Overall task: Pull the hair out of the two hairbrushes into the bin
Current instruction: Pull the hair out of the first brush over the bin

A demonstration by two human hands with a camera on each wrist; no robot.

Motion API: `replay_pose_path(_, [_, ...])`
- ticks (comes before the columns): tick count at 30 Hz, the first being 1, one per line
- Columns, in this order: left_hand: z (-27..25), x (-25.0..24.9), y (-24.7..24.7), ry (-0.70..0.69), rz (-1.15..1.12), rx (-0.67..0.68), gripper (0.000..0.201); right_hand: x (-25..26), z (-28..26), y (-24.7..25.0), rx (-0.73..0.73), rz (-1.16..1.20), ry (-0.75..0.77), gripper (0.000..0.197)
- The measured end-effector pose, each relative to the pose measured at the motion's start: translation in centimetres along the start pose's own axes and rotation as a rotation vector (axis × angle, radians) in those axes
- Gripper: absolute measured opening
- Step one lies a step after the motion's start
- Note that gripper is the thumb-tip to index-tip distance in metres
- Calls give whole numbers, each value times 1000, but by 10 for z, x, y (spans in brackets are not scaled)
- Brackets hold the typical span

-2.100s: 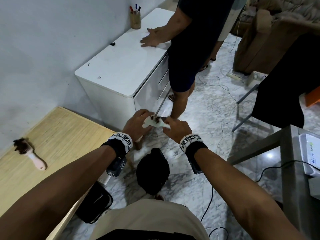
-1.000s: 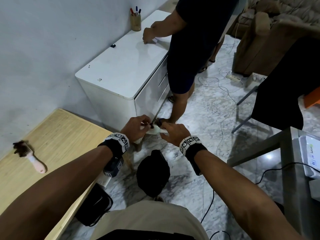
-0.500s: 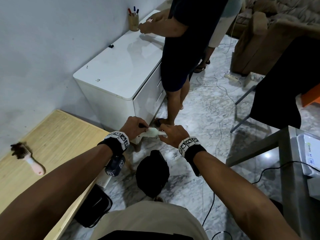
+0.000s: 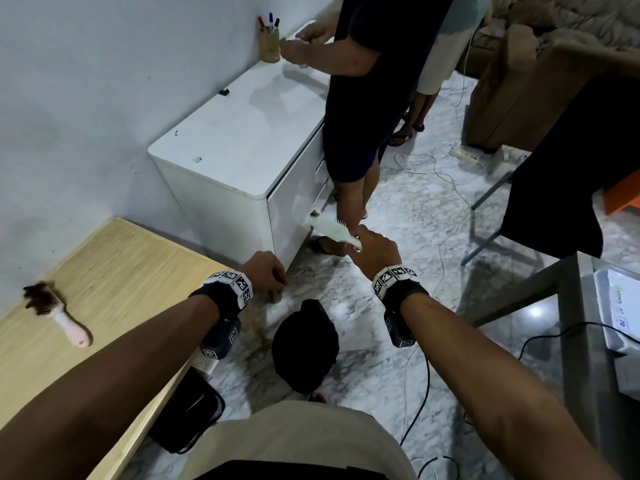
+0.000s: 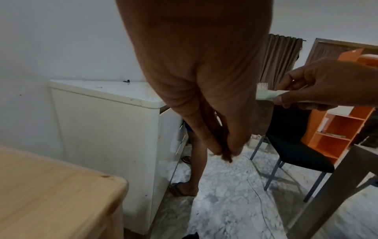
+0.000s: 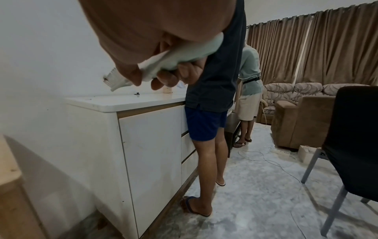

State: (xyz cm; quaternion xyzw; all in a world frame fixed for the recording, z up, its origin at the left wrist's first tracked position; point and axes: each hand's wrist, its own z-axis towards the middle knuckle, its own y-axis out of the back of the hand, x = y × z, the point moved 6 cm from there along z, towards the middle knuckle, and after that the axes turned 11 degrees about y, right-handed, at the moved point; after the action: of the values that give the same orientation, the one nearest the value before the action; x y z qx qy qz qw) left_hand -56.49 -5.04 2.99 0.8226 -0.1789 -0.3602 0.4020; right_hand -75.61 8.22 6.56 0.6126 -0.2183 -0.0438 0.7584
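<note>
Right hand (image 4: pixel 375 251) around white hairbrush (image 4: pixel 329 227); left hand (image 4: pixel 266 271) pinching hair (image 5: pixel 226 155).

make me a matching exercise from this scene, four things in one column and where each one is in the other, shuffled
Things:
1. white hairbrush
2. pink hairbrush
3. pen cup
4. pulled hair

Places:
A. on the white cabinet
B. pinched in the left hand
C. lying on the wooden table
D. held in the right hand

Pairs: 1-D, 2-C, 3-A, 4-B
</note>
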Motion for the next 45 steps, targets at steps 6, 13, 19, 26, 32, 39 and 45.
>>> replay_pose_path(6, [-1, -2, -13, 18, -56, 7, 15, 1, -1, -4, 15, 14, -7, 27])
replay_pose_path(13, [-4, -10, -18, 17, -90, -44, 18, 7, -6, -9, 28, 49, 21, 24])
replay_pose_path(19, [-3, -8, -4, 4, -108, -207, 20, 12, -6, -6, 29, 64, 40, 22])
replay_pose_path(26, [-5, -12, 25, -18, -211, -446, 35, 27, -6, -1, 6, 114, 124, 23])
replay_pose_path(32, [-3, -13, 38, -4, -206, -504, 30, 40, -3, -1, 22, 178, 180, 22])
replay_pose_path(39, [-3, -7, 44, -33, -137, -474, 12, 40, -4, -1, 34, 168, 204, 23])
replay_pose_path(45, [0, -1, 35, -59, -108, -337, 7, 27, -3, 0, 11, 136, 103, 23])
